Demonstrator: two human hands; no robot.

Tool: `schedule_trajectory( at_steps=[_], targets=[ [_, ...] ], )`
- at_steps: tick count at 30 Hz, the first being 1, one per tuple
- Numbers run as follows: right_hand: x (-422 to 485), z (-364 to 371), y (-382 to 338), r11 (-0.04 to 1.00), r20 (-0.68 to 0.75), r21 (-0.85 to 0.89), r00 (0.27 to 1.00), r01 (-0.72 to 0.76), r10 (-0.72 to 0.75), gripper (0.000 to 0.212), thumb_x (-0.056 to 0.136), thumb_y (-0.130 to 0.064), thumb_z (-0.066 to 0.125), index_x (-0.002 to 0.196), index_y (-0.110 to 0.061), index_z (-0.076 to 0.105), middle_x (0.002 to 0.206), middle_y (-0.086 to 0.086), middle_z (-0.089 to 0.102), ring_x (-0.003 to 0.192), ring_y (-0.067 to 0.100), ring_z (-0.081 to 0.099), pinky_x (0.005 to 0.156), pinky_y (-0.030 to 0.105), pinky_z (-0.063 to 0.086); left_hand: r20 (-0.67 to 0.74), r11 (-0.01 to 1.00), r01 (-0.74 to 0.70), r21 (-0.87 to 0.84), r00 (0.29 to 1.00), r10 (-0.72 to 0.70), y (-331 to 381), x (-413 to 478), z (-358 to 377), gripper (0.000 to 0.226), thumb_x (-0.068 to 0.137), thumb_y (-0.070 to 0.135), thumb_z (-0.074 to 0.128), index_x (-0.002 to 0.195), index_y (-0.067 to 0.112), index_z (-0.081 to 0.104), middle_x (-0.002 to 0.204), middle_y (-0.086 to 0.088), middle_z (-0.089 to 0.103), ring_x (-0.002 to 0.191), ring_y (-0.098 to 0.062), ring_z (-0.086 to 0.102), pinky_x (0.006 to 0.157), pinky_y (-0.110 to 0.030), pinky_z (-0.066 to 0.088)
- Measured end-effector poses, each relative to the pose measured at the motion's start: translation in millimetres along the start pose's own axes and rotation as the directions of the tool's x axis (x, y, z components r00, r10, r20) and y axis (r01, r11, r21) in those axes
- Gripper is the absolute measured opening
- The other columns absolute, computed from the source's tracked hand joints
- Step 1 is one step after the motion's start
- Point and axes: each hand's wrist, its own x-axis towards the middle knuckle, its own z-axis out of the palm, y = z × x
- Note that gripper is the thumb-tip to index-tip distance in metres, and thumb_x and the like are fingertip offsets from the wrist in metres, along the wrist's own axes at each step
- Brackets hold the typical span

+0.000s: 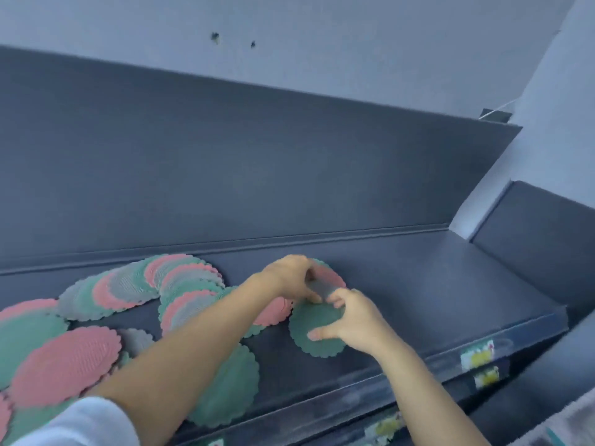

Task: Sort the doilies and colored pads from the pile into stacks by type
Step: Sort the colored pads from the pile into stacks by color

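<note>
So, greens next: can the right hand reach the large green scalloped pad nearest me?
Probably yes: the large green scalloped pad is bare toward the right hand; the left forearm covers only its left part.

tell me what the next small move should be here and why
Probably set the pink pad that the left hand grips down apart from the green pad, perhaps on the other pink pad lying beside it. The right hand rests its fingertips on the green pad, so that spot looks like the green stack, and colours should stay separate.
</note>
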Motion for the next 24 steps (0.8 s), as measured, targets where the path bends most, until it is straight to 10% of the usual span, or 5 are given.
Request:
schedule_trajectory(
  at_steps=[8, 13, 19, 24],
  targets=[
    [52, -17, 25, 0.946, 0.281, -0.183, 0.936, 0.269, -0.211, 0.099, 0.060, -0.071, 0.072, 0.134, -0.016, 0.038, 0.144, -0.004, 0.036, 0.123, 0.016, 0.048, 0.082, 0.031, 0.043, -0.021, 0.869, 0.407, -0.280, 0.903, -0.430, 21, 13, 3, 0.032, 0.058, 0.023, 0.091, 0.064, 0.024, 0.060, 0.061, 0.006, 0.057, 0.055, -0.012, 0.047, 0.052, -0.019, 0.040],
    [52, -23, 33, 0.920, 0.280, -0.033, 0.887, 0.391, -0.367, 0.038, 0.081, -0.052, 0.065, 0.089, -0.022, 0.042, 0.106, -0.006, 0.048, 0.085, 0.017, 0.053, 0.066, 0.031, 0.036, -0.316, 0.857, 0.362, -0.368, 0.818, -0.481, 36, -20, 10, 0.032, 0.059, 0.020, 0.090, 0.058, 0.026, 0.059, 0.056, 0.014, 0.056, 0.048, 0.002, 0.046, 0.054, -0.016, 0.038],
    [39, -10, -9, 0.709, 0.093, 0.577, 0.830, 0.406, -0.551, 0.039, 0.082, -0.011, 0.070, 0.069, -0.016, 0.034, 0.065, -0.006, 0.031, 0.058, 0.012, 0.027, 0.050, 0.018, 0.027, -0.662, 0.715, 0.226, -0.662, 0.271, -0.698, 33, -125, 6, 0.029, 0.078, 0.013, 0.077, 0.072, 0.023, 0.050, 0.076, 0.010, 0.055, 0.055, -0.010, 0.051, 0.053, -0.014, 0.037],
    [-3, 39, -87, 0.516, 0.145, 0.836, 0.833, 0.185, -0.534, 0.023, 0.082, -0.011, 0.071, 0.086, -0.023, 0.052, 0.088, -0.001, 0.058, 0.078, 0.017, 0.053, 0.073, 0.031, 0.045, -0.495, 0.496, -0.089, -0.864, -0.035, -0.868, 14, -248, -5, 0.022, 0.090, 0.000, 0.061, 0.101, 0.018, 0.053, 0.105, -0.005, 0.063, 0.085, -0.022, 0.063, 0.080, -0.045, 0.057]
  ],
)
